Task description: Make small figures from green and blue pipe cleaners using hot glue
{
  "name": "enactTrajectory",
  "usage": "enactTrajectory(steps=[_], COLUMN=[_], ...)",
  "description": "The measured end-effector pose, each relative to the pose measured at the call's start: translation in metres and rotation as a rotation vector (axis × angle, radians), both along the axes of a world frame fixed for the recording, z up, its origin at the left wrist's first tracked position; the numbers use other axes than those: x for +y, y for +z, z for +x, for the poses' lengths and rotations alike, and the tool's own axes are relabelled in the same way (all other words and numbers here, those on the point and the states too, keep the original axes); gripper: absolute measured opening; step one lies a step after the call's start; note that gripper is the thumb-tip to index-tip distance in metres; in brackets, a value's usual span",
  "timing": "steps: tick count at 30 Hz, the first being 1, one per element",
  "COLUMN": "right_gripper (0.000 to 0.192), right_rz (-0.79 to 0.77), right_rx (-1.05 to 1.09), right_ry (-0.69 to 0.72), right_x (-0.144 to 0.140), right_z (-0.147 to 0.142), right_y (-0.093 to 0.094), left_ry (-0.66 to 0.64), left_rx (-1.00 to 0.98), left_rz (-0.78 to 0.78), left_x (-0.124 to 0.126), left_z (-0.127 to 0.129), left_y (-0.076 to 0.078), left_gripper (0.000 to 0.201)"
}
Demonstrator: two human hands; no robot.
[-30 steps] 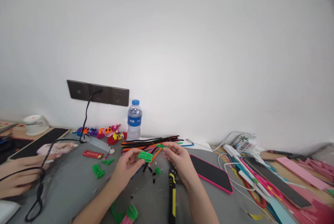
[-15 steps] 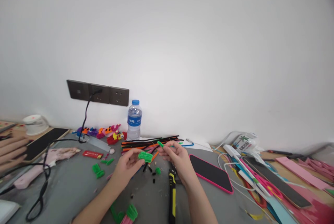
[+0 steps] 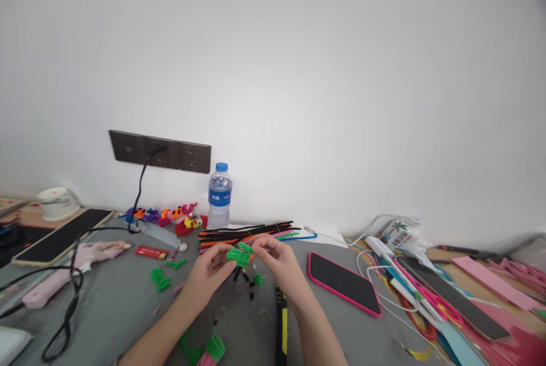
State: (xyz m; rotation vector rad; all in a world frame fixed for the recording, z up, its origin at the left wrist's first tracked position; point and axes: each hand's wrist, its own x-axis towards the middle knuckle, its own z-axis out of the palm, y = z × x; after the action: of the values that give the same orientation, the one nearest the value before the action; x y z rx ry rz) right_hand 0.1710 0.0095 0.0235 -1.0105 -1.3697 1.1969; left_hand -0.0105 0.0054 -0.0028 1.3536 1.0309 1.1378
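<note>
On your left a pink glue gun [image 3: 46, 289] lies on the grey tabletop [image 3: 119, 315], then come a red packet [image 3: 151, 252] and loose green pieces [image 3: 160, 279], and next your left hand [image 3: 213, 268] pinches a fuzzy green bundle [image 3: 237, 258] between thumb and fingers, above the table. Your right hand [image 3: 276, 260] grips a short green strip [image 3: 244, 247] in its fingertips at the bundle's upper edge; whether the two touch, you can't tell. A black-and-yellow handle [image 3: 281, 326] lies beside your right forearm, and a pink-edged phone [image 3: 344, 283] farther right.
</note>
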Motion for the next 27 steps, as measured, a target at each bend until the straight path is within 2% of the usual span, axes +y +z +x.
enactTrajectory(steps=[7, 18, 27], right_gripper=[0.033, 0.032, 0.023], right_rz=[-0.05, -0.061, -0.051], right_rx=[-0.08, -0.087, -0.081], right_ry=[0.004, 0.034, 0.048], right_x=[-0.002, -0.006, -0.005], right_z=[0.0, -0.003, 0.0], right_y=[0.001, 0.007, 0.003], left_ry=[-0.022, -0.037, -0.037], left_rx=[0.001, -0.028, -0.037], left_rz=[0.0, 0.01, 0.012], left_x=[0.002, 0.002, 0.003], left_z=[-0.001, -0.001, -0.002], left_y=[-0.002, -0.008, -0.01], left_gripper=[0.031, 0.028, 0.03])
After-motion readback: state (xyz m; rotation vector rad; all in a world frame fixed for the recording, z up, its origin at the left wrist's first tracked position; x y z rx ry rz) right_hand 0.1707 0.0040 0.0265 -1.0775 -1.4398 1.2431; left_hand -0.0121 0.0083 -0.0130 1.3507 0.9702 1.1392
